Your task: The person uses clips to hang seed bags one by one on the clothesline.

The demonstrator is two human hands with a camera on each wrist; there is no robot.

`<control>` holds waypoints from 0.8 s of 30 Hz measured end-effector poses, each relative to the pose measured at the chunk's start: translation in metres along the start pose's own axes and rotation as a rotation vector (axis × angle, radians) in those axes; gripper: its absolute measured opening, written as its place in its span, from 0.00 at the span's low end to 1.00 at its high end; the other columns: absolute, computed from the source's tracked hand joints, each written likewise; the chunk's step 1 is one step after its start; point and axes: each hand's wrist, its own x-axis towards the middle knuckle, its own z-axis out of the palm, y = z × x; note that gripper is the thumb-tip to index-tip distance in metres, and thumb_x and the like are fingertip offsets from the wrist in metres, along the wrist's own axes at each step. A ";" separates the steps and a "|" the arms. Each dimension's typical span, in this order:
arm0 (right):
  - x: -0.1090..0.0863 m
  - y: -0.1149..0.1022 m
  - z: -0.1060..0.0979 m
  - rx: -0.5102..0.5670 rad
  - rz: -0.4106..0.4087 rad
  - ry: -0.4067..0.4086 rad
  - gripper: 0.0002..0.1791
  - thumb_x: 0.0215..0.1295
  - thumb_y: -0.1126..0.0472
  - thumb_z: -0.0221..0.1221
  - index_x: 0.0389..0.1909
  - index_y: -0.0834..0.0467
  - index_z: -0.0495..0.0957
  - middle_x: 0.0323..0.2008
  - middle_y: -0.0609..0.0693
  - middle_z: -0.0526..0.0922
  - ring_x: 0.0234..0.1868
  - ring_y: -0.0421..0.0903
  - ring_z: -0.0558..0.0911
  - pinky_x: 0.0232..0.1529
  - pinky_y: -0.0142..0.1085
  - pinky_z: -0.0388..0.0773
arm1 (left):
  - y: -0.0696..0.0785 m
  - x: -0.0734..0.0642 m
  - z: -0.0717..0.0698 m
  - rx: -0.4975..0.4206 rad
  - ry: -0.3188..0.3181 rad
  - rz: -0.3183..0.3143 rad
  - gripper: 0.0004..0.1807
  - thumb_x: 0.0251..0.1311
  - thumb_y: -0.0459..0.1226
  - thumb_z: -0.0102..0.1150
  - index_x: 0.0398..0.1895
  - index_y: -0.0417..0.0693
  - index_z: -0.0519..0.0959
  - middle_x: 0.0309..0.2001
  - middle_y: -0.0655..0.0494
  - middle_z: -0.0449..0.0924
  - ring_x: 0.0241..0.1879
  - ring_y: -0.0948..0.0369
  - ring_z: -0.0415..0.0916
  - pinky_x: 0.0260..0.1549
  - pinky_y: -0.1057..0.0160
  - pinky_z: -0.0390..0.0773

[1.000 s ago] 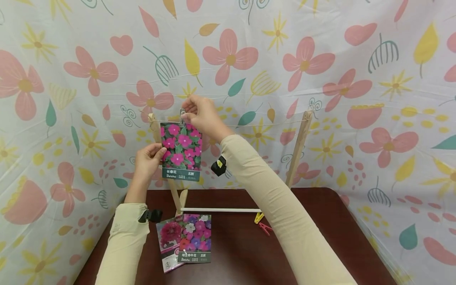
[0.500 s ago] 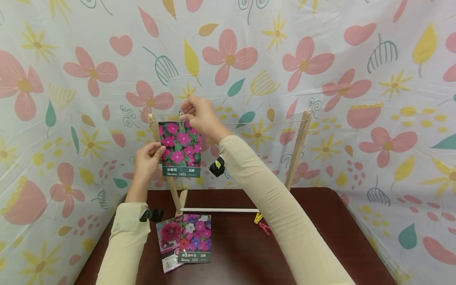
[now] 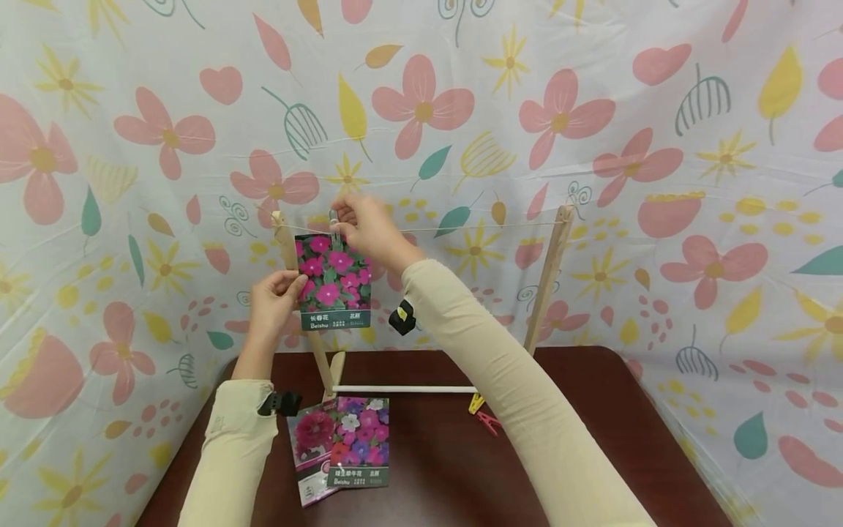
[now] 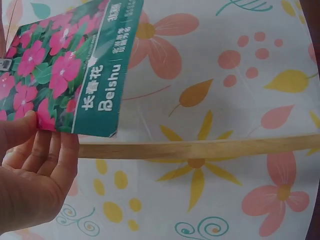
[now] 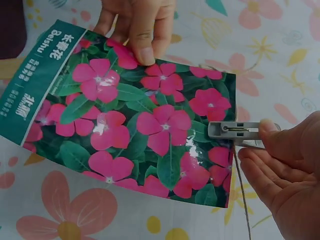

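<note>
Between left hand and right hand: packet, clip perhaps catching string.

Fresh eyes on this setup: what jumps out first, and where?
The pink-flower packet, held up left of centre in the head view, with the left hand pinching its side edge and the right hand pinching a grey clip at its top edge. Next, the big floral cloth filling the background, then two more overlapping packets on the dark table below.
</note>
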 end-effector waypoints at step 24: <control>-0.015 0.013 0.004 -0.133 -0.084 0.011 0.23 0.71 0.63 0.53 0.64 0.66 0.66 0.58 0.59 0.75 0.57 0.49 0.76 0.57 0.32 0.72 | 0.000 -0.007 -0.002 0.089 -0.022 -0.048 0.21 0.65 0.44 0.58 0.48 0.33 0.76 0.40 0.47 0.78 0.31 0.66 0.77 0.36 0.68 0.81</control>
